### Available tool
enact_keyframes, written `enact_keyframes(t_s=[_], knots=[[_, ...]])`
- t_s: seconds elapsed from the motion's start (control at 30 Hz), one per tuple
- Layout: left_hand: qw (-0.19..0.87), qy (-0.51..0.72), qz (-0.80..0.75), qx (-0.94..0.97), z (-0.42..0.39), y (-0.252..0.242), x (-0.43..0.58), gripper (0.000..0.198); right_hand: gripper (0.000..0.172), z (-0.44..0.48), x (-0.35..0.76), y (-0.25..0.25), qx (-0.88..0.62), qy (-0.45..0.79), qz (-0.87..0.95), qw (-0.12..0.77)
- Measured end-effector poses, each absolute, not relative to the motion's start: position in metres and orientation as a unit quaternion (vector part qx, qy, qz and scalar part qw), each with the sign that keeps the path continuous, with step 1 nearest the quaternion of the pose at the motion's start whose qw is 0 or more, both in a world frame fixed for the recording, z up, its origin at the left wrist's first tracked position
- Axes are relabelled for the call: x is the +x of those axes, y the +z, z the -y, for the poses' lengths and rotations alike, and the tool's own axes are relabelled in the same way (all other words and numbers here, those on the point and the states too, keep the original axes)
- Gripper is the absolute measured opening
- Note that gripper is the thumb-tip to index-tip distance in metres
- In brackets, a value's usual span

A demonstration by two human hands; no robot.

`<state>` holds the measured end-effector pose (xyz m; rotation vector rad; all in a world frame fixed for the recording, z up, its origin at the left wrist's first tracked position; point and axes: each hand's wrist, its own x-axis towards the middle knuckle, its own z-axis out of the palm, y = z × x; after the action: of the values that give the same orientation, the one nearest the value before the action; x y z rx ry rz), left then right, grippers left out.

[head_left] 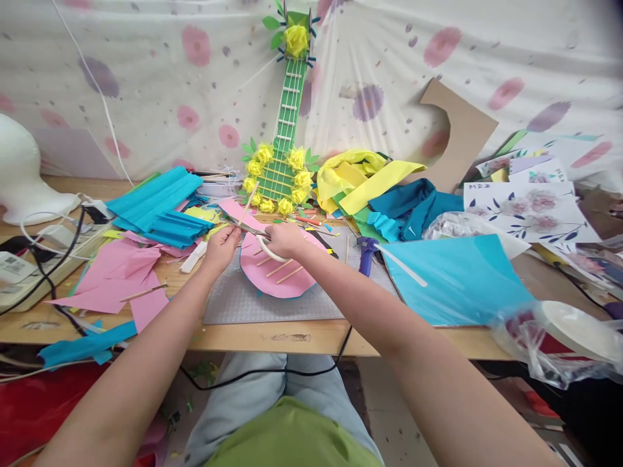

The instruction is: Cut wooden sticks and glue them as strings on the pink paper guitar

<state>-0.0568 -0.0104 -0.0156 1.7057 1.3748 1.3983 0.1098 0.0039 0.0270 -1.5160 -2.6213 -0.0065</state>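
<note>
My right hand is closed on a pair of scissors with white handles, its blades pointing left. My left hand pinches a thin wooden stick that slants up between the blades. Both hands hover over a pink guitar-shaped paper cutout with several sticks laid across it, resting on a grey cutting mat. Behind it a green paper guitar with yellow paper flowers leans upright against the cloth backdrop.
Teal folded paper and pink scraps lie at left beside a power strip and cables. Yellow and teal paper, a blue sheet, printed floral sheets, cardboard and a plastic bag crowd the right.
</note>
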Motion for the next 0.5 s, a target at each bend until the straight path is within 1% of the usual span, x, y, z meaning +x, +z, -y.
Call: enact_keyframes(t_s=[0.1, 0.2, 0.37, 0.43, 0.5], knots=[[0.406, 0.524, -0.450, 0.599, 0.010, -0.014, -0.056, 0.024, 0.037, -0.006, 0.114, 0.024, -0.496, -0.006, 0.866, 0.062], [0.459, 0.527, -0.431, 0.570, 0.009, -0.014, -0.054, 0.026, 0.035, -0.009, 0.118, 0.021, -0.494, -0.009, 0.867, 0.069], [0.489, 0.526, -0.426, 0.551, 0.003, -0.015, -0.050, 0.028, 0.037, -0.012, 0.120, 0.023, -0.501, -0.019, 0.863, 0.064], [0.475, 0.529, -0.428, 0.557, 0.001, -0.016, -0.048, 0.028, 0.038, -0.013, 0.120, 0.025, -0.503, -0.019, 0.862, 0.062], [0.435, 0.542, -0.438, 0.570, 0.001, -0.017, -0.047, 0.026, 0.039, -0.014, 0.119, 0.026, -0.502, -0.020, 0.863, 0.058]])
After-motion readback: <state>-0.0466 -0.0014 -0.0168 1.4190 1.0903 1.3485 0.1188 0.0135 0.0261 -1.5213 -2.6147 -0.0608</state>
